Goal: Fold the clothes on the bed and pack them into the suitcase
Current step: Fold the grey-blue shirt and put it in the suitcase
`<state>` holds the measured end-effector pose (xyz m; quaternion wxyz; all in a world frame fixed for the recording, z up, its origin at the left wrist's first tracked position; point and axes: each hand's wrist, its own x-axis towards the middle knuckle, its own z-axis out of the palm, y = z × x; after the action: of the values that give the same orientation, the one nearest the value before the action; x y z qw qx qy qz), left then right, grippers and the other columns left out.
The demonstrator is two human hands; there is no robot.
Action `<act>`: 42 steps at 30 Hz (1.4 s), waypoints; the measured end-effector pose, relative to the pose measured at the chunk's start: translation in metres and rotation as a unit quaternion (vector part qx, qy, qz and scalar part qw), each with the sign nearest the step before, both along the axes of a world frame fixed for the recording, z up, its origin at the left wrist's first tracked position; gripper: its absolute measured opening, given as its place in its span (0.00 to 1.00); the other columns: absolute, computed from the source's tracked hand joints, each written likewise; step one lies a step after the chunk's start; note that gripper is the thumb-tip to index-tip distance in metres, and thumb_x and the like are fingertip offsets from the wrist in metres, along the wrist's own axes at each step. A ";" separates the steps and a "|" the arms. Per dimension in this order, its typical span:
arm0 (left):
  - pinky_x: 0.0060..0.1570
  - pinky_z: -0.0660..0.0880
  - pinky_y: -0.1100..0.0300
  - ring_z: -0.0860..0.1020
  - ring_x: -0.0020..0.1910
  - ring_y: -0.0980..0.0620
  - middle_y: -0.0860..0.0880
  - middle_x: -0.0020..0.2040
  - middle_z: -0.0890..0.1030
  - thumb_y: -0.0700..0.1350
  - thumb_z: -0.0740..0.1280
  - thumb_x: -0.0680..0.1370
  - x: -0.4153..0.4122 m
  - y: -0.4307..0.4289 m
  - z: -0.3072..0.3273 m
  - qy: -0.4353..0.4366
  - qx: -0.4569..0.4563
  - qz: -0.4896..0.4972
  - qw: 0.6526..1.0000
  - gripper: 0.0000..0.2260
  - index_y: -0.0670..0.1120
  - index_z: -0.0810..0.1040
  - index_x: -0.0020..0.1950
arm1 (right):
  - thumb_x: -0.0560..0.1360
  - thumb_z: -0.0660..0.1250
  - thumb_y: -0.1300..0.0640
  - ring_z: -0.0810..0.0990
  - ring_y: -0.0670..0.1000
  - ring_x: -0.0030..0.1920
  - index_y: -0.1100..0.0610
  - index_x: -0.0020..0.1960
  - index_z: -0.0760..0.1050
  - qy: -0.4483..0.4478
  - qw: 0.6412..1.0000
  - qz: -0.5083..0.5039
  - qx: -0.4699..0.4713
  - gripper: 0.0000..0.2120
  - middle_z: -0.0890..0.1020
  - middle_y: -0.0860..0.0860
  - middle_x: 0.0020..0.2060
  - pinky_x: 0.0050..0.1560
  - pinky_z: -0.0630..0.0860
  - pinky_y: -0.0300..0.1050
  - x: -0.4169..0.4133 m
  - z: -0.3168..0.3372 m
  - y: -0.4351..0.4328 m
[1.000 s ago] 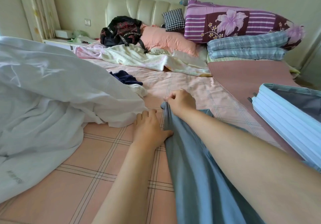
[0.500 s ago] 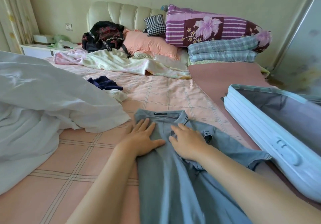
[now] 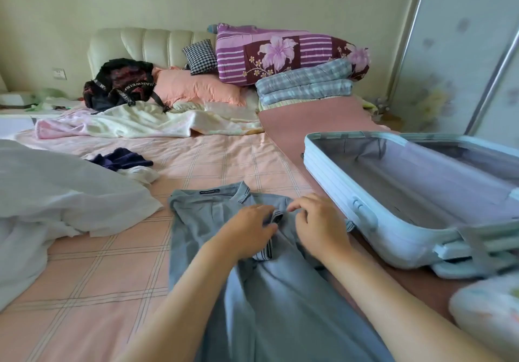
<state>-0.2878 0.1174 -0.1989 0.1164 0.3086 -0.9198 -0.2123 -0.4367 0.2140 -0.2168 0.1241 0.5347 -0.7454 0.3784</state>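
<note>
**A:** Pink checked sheets cover the bed (image 3: pixel 112 263). Where's the shirt (image 3: pixel 202 221)?

**B:** Spread on the bed with its collar pointing away from the person, just beside the open suitcase (image 3: pixel 365 221). I see nothing packed in it.

**A:** And the hands?

**B:** The left hand (image 3: pixel 247 232) rests on the shirt's chest, fingers fairly straight, pressing next to a striped cuff (image 3: pixel 276 217). The right hand (image 3: pixel 320 226) curls over the turned-in sleeve. I cannot tell whether its grip pinches cloth.

**A:** Which step is this?

**B:** Early folding, I'd judge, with a sleeve going in. The next move calls for smoothing that sleeve flat, then doubling the body up toward the collar. The navy garment (image 3: pixel 120 159) and the white one (image 3: pixel 56 193) lie unfolded further up.
</note>
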 end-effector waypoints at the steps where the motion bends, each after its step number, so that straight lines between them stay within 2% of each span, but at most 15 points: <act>1: 0.64 0.67 0.57 0.71 0.67 0.48 0.49 0.67 0.74 0.50 0.63 0.81 -0.009 0.012 -0.002 0.008 -0.005 -0.013 1.000 0.19 0.48 0.72 0.72 | 0.71 0.61 0.66 0.78 0.54 0.52 0.52 0.49 0.82 -0.011 0.999 -0.024 0.017 0.15 0.82 0.47 0.49 0.51 0.75 0.48 -0.009 0.004 0.012; 6: 0.65 0.69 0.54 0.72 0.66 0.50 0.51 0.65 0.76 0.57 0.66 0.78 -0.050 0.059 -0.016 0.037 0.003 -0.055 0.998 0.22 0.53 0.73 0.71 | 0.79 0.59 0.61 0.76 0.57 0.61 0.49 0.66 0.73 0.054 0.965 -0.061 0.248 0.18 0.72 0.51 0.62 0.54 0.72 0.49 -0.031 0.007 0.060; 9: 0.61 0.72 0.52 0.73 0.62 0.52 0.53 0.61 0.76 0.69 0.61 0.72 -0.058 0.075 -0.027 -0.060 -0.087 -0.066 0.992 0.28 0.58 0.71 0.69 | 0.80 0.60 0.57 0.75 0.58 0.65 0.47 0.73 0.67 0.082 0.932 -0.047 0.349 0.21 0.68 0.53 0.68 0.61 0.73 0.51 -0.032 -0.003 0.071; 12: 0.52 0.75 0.54 0.76 0.56 0.52 0.52 0.53 0.77 0.64 0.63 0.73 -0.058 0.076 -0.032 -0.050 -0.110 -0.022 0.992 0.19 0.54 0.78 0.58 | 0.81 0.59 0.58 0.74 0.58 0.65 0.48 0.73 0.68 0.065 0.945 -0.038 0.319 0.21 0.69 0.53 0.68 0.63 0.73 0.52 -0.039 -0.012 0.067; 17: 0.38 0.68 0.58 0.75 0.44 0.47 0.48 0.41 0.75 0.43 0.66 0.73 -0.047 0.065 -0.017 0.075 -0.114 0.068 0.988 0.06 0.44 0.79 0.37 | 0.79 0.58 0.62 0.78 0.57 0.57 0.54 0.54 0.78 0.009 0.976 -0.015 0.218 0.12 0.78 0.54 0.54 0.54 0.74 0.49 -0.039 -0.017 0.044; 19: 0.31 0.66 0.63 0.74 0.38 0.51 0.49 0.38 0.77 0.43 0.66 0.74 -0.033 0.063 0.001 0.138 -0.026 0.124 0.982 0.05 0.46 0.78 0.38 | 0.77 0.61 0.62 0.79 0.55 0.56 0.52 0.53 0.80 -0.054 0.993 0.020 0.101 0.11 0.81 0.52 0.52 0.54 0.74 0.48 -0.030 -0.007 0.031; 21: 0.28 0.66 0.64 0.75 0.32 0.53 0.50 0.34 0.78 0.43 0.65 0.75 -0.018 0.055 0.020 0.168 0.051 0.168 0.970 0.05 0.46 0.78 0.40 | 0.76 0.63 0.66 0.76 0.51 0.64 0.54 0.61 0.80 -0.098 0.991 0.091 0.000 0.17 0.78 0.52 0.63 0.63 0.72 0.45 -0.015 0.007 0.017; 23: 0.31 0.68 0.59 0.75 0.34 0.49 0.49 0.33 0.78 0.42 0.65 0.76 0.002 0.039 0.032 0.194 0.083 0.212 0.954 0.05 0.45 0.76 0.40 | 0.77 0.62 0.69 0.65 0.42 0.72 0.51 0.75 0.69 -0.128 0.978 0.159 -0.037 0.29 0.60 0.51 0.79 0.69 0.68 0.42 0.007 0.023 0.008; 26: 0.34 0.70 0.57 0.77 0.35 0.45 0.44 0.35 0.80 0.39 0.65 0.74 0.045 0.016 0.034 0.193 0.107 0.280 0.934 0.02 0.42 0.77 0.42 | 0.79 0.62 0.69 0.71 0.45 0.68 0.40 0.81 0.49 -0.139 0.975 0.175 0.002 0.41 0.37 0.44 0.80 0.55 0.79 0.45 0.036 0.038 -0.003; 28: 0.34 0.71 0.57 0.78 0.36 0.44 0.42 0.38 0.81 0.38 0.65 0.71 0.075 0.004 0.025 0.127 0.104 0.311 0.936 0.04 0.40 0.78 0.44 | 0.80 0.61 0.68 0.68 0.50 0.74 0.40 0.81 0.47 -0.151 0.974 0.163 0.052 0.40 0.42 0.46 0.82 0.62 0.75 0.42 0.043 0.034 -0.014; 32: 0.41 0.72 0.54 0.75 0.43 0.45 0.43 0.48 0.80 0.45 0.64 0.72 0.099 -0.013 0.008 0.059 0.123 0.340 0.930 0.12 0.40 0.74 0.52 | 0.79 0.66 0.56 0.70 0.53 0.73 0.49 0.78 0.63 -0.124 0.956 0.147 0.222 0.28 0.70 0.51 0.75 0.72 0.66 0.46 0.049 0.008 -0.027; 34: 0.44 0.69 0.56 0.75 0.48 0.44 0.43 0.56 0.79 0.52 0.66 0.75 0.095 -0.014 0.005 0.083 0.149 0.359 0.918 0.28 0.41 0.65 0.71 | 0.78 0.66 0.52 0.67 0.52 0.75 0.48 0.77 0.66 -0.071 0.948 0.157 0.268 0.28 0.67 0.51 0.77 0.74 0.63 0.47 0.056 0.000 -0.030; 36: 0.38 0.68 0.57 0.75 0.43 0.45 0.47 0.45 0.78 0.47 0.67 0.77 0.093 -0.013 0.003 0.071 0.111 0.331 0.934 0.33 0.45 0.55 0.77 | 0.77 0.66 0.52 0.59 0.51 0.79 0.45 0.78 0.64 -0.043 0.941 0.170 0.291 0.30 0.60 0.51 0.80 0.77 0.57 0.46 0.062 0.001 -0.034; 39: 0.35 0.68 0.57 0.75 0.40 0.43 0.47 0.38 0.73 0.35 0.60 0.73 0.102 -0.028 -0.002 0.029 0.020 0.305 0.952 0.28 0.48 0.63 0.73 | 0.76 0.63 0.46 0.53 0.52 0.80 0.42 0.79 0.60 0.014 0.931 0.139 0.338 0.32 0.55 0.52 0.81 0.78 0.52 0.54 0.066 -0.003 -0.041; 42: 0.44 0.70 0.60 0.77 0.54 0.41 0.42 0.55 0.79 0.34 0.60 0.75 0.113 -0.045 0.004 -0.023 0.029 0.309 0.950 0.20 0.46 0.74 0.65 | 0.75 0.52 0.36 0.55 0.57 0.79 0.38 0.78 0.57 0.061 0.919 0.046 0.388 0.31 0.57 0.54 0.80 0.75 0.50 0.63 0.065 -0.016 -0.048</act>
<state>-0.1747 0.0723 -0.1952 0.1459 0.5861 -0.7751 -0.1857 -0.3721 0.1664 -0.2331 -0.0651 0.5968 -0.7991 0.0318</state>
